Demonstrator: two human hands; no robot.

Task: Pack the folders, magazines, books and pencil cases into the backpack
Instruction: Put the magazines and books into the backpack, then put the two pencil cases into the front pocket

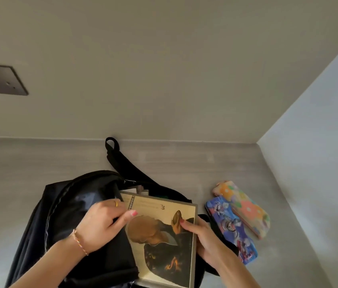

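A cream-covered book (pixel 161 235) is held at the mouth of the open black backpack (pixel 76 215), gripped along its right edge by the right hand (pixel 205 240). The backpack's opening flap is pinched back by the left hand (pixel 101 223). Two pencil cases, a blue one (pixel 232 227) and a floral one (pixel 245 206), are seen lying touching on the grey floor (pixel 29 163), just right of the bag.

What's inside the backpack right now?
The backpack holds a book sliding in, with a few edges of other items behind it. Anything deeper is hidden.
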